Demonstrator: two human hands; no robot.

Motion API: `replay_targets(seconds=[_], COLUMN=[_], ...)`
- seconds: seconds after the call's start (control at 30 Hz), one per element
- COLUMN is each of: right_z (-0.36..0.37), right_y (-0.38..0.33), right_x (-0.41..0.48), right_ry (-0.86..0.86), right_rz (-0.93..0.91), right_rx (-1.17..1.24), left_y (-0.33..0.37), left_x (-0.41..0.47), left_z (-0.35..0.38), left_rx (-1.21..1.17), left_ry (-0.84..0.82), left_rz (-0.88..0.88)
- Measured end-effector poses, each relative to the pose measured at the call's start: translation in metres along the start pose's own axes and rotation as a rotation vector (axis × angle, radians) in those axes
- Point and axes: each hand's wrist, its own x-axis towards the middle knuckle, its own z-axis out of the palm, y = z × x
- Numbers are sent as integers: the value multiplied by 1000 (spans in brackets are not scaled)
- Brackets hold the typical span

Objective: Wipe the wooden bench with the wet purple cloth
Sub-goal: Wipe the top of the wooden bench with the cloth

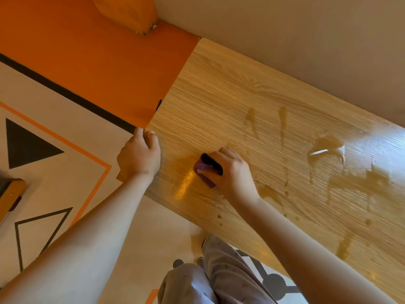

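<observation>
The wooden bench (230, 102) runs from the upper middle down to the lower right, along a beige wall. Wet streaks and small puddles (326, 145) shine on its right half. My right hand (230, 170) presses a bunched purple cloth (206, 172) with a dark edge onto the bench near its left front corner. My left hand (140, 156) rests on the bench's left end, fingers curled over the edge, holding nothing else.
Left of the bench lies an orange floor (98, 58) and a cream mat with black triangles (28, 145). An orange cushion-like object (125, 12) sits in the far corner. My legs in light trousers (208, 279) stand at the bench's front edge.
</observation>
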Motion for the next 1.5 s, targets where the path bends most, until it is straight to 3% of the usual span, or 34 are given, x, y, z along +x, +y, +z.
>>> replay_targets(seconds=[0.33, 0.63, 0.8, 0.97, 1.07, 1.2, 1.3, 1.4, 1.5], right_z=[12, -34, 5, -8, -35, -64, -54, -28, -3], right_y=[-13, 23, -10, 7, 32, 53, 42, 18, -5], right_x=[-52, -4, -65, -75, -47, -14, -23, -58, -90], right_ry=[-335, 94, -119, -295, -174, 45, 132, 52, -133], right_rz=[-217, 90, -149, -304, -248, 14, 98, 25, -104], right_rx=[88, -81, -12, -4, -45, -139, -139, -66, 25], left_y=[-2, -5, -8, -9, -9, -10, -11, -10, -8], left_x=[0, 2, 2, 3, 3, 4, 4, 4, 3], left_z=[1, 3, 5, 7, 7, 8, 8, 7, 7], left_rx=[35, 11, 28, 33, 26, 21, 19, 21, 38], left_ry=[7, 5, 20, 27, 24, 16, 15, 20, 22], left_rz=[-10, 13, 38, 40, 46, 57, 61, 51, 43])
